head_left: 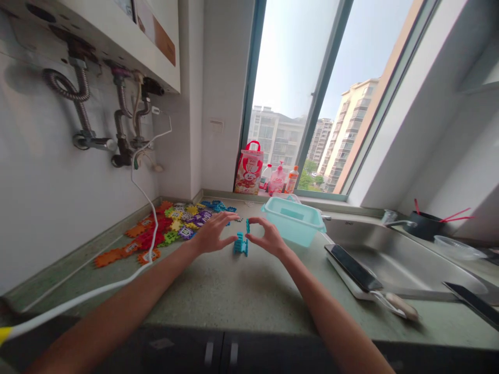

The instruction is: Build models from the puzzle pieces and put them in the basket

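My right hand (268, 237) pinches a small turquoise building piece (247, 226) between thumb and fingers, held on edge above the counter. Just below it, a small turquoise stack of notched pieces (239, 245) stands on the counter. My left hand (214, 231) is open, its fingers stretched out over the far side of the stack. The left thumb tip comes close to the stack's left side; whether it touches, I cannot tell.
Colourful interlocking pieces (156, 231) lie heaped at the left, crossed by a white cable (156, 223). Behind my right hand stands a turquoise plastic basket (300, 231). Farther right are a cleaver (353, 267) on a white board and a steel sink (393, 254).
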Available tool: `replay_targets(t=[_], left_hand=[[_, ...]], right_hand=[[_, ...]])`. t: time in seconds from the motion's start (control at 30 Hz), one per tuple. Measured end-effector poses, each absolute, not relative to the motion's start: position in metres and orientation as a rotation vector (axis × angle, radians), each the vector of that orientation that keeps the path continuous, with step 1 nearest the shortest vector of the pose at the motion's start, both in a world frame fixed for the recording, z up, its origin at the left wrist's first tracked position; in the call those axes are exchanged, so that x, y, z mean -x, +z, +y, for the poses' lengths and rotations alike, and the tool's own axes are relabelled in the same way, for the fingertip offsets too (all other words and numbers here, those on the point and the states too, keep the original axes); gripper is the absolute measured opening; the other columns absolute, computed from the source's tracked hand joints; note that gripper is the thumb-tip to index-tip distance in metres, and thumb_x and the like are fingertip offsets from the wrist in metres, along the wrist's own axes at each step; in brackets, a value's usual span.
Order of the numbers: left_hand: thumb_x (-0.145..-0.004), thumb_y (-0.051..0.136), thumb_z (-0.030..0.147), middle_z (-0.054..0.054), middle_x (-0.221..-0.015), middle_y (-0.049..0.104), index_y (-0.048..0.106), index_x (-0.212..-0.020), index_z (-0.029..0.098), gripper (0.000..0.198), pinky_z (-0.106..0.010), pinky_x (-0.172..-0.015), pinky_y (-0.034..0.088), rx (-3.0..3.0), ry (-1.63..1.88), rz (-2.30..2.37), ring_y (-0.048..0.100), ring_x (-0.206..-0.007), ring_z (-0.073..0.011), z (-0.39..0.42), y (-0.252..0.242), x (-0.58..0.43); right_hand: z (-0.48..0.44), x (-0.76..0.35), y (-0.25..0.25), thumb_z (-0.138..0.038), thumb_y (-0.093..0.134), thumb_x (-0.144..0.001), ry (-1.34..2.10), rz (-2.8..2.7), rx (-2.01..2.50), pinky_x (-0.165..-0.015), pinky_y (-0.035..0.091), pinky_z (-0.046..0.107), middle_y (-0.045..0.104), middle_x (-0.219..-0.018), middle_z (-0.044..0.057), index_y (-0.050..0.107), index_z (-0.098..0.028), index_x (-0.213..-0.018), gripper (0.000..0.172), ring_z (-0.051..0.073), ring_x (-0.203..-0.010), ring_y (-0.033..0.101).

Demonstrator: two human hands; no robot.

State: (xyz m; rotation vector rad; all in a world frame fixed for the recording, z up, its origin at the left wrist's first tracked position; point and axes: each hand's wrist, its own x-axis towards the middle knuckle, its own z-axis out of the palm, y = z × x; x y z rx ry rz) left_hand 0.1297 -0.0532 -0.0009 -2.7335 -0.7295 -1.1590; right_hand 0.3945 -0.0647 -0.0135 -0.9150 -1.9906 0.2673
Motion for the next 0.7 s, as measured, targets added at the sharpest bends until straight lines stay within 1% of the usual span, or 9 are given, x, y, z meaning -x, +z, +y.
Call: replay_targets(t=[0.1, 0.23, 0.3, 0.47, 0.6, 0.7], left_hand=[[-0.086, 0.077, 0.052, -0.014, -0.140, 0.066, 0.054, -0.147, 0.022, 0.071, -0.050, -0.115, 0.046, 2.838, -1.050, -0.775, 0.060, -0.130, -0.0321, -0.046, -0.012, -0.129], [-0.079, 0.083, 0.049, -0.012, -0.136, 0.069, 0.056, -0.147, 0.022, 0.078, -0.048, -0.111, 0.048, 2.965, -0.948, -0.940, 0.061, -0.129, -0.0325, -0.036, -0.029, -0.129], [-0.078, 0.083, 0.047, -0.011, -0.135, 0.070, 0.053, -0.149, 0.022, 0.080, -0.047, -0.111, 0.047, 3.023, -0.923, -0.992, 0.062, -0.129, -0.0319, -0.032, -0.034, -0.129], [-0.078, 0.082, 0.039, -0.012, -0.146, 0.064, 0.051, -0.151, 0.022, 0.081, -0.042, -0.116, 0.044, 3.166, -0.922, -0.977, 0.059, -0.135, -0.0300, -0.027, -0.041, -0.130], [-0.077, 0.085, 0.038, -0.009, -0.137, 0.071, 0.049, -0.153, 0.023, 0.085, -0.043, -0.118, 0.041, 3.207, -0.935, -0.993, 0.060, -0.136, -0.0291, -0.025, -0.042, -0.130], [-0.076, 0.088, 0.039, -0.009, -0.133, 0.073, 0.048, -0.155, 0.022, 0.091, -0.043, -0.118, 0.040, 3.218, -0.953, -1.020, 0.059, -0.136, -0.0292, -0.025, -0.043, -0.129]], right_hand=[[-0.061, -0.396, -0.018, -0.045, 0.082, -0.081, 0.421, -1.948, 0.949, -0.101, 0.053, 0.043, 0.075, -0.116, 0.007, 0.067, -0.023, -0.118, 0.046, 0.026, -0.110, 0.071], [-0.059, -0.395, -0.023, -0.044, 0.084, -0.078, 0.490, -1.937, 1.021, -0.101, 0.054, 0.043, 0.077, -0.113, 0.006, 0.066, -0.023, -0.115, 0.047, 0.026, -0.108, 0.072], [-0.059, -0.395, -0.024, -0.043, 0.085, -0.077, 0.511, -1.946, 1.067, -0.100, 0.055, 0.043, 0.078, -0.113, 0.006, 0.066, -0.024, -0.115, 0.047, 0.026, -0.107, 0.073], [-0.059, -0.393, -0.030, -0.041, 0.085, -0.077, 0.564, -2.031, 1.133, -0.095, 0.057, 0.041, 0.078, -0.113, 0.007, 0.069, -0.023, -0.112, 0.042, 0.027, -0.106, 0.075], [-0.056, -0.391, -0.040, -0.038, 0.085, -0.077, 0.575, -2.099, 1.166, -0.095, 0.057, 0.041, 0.078, -0.114, 0.007, 0.070, -0.023, -0.110, 0.039, 0.027, -0.106, 0.075], [-0.052, -0.392, -0.046, -0.040, 0.084, -0.079, 0.621, -2.108, 1.178, -0.094, 0.058, 0.040, 0.077, -0.116, 0.006, 0.069, -0.024, -0.113, 0.041, 0.027, -0.107, 0.074]])
